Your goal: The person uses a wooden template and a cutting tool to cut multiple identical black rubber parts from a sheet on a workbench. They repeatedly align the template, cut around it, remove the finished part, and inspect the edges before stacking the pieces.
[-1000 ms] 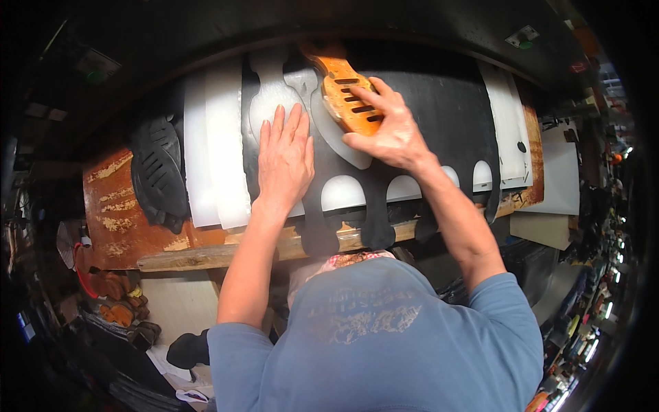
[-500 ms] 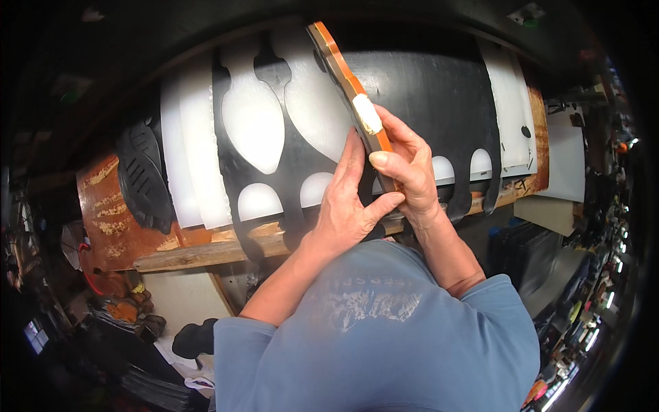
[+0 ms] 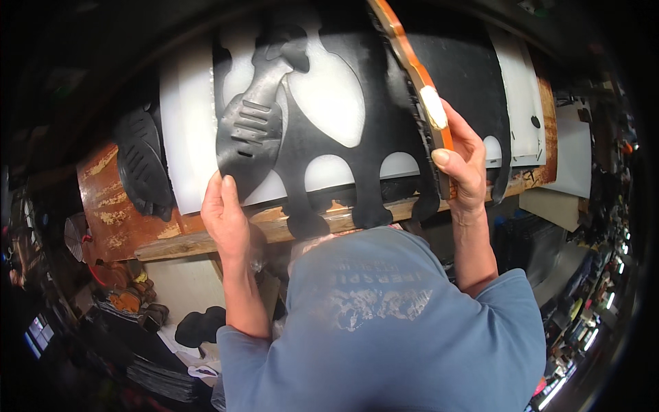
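Pinching black sole cutout [image 3: 248,137] in raised left hand [image 3: 226,216], right hand [image 3: 463,165] grip closed around upright orange template [image 3: 415,75]

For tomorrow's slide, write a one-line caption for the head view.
Left hand lifts a cut-out black rubber sole off the black sheet, right hand holding an orange-edged cutting form.

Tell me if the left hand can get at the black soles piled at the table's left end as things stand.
Probably not right away: the left hand grips a cut-out black sole. The piled soles lie close, with nothing between.
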`<state>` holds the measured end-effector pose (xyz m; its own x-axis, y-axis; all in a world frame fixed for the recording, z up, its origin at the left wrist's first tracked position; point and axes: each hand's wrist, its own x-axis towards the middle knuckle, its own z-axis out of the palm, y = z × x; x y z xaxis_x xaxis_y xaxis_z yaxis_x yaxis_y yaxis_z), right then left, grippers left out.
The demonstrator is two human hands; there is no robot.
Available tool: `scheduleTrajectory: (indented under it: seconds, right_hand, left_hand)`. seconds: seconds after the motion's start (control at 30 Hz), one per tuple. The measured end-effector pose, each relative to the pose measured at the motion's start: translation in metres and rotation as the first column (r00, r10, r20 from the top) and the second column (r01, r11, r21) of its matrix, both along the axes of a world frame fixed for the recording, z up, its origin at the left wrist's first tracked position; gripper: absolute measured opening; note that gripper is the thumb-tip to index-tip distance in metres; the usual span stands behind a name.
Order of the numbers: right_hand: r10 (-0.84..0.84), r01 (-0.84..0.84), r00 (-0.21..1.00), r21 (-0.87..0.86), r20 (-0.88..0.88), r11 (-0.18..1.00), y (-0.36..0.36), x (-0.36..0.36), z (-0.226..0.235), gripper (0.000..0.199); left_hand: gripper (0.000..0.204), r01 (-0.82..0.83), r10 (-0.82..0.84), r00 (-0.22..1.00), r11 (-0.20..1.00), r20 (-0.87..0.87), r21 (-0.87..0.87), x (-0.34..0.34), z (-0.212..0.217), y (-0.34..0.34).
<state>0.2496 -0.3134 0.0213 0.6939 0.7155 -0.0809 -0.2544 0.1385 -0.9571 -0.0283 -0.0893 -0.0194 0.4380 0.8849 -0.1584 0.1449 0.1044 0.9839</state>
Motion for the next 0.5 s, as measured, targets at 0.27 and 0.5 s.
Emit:
scheduleTrajectory:
  seconds: [0.27, 0.5]
  right_hand:
    - [0.211, 0.403, 0.494, -0.437, 0.844, 0.804, -0.006, 0.000, -0.030, 0.079]
    - [0.115, 0.346, 0.240, -0.195, 0.964, 0.918, 0.061, 0.010, -0.013, 0.059]
  left_hand:
    - [0.042, 0.049, -0.045, 0.998, 0.996, 0.052, -0.071, 0.031, 0.005, 0.041]
    - [0.032, 0.144, -0.143, 0.983, 0.990, 0.117, -0.004, 0.025, -0.004, 0.042]
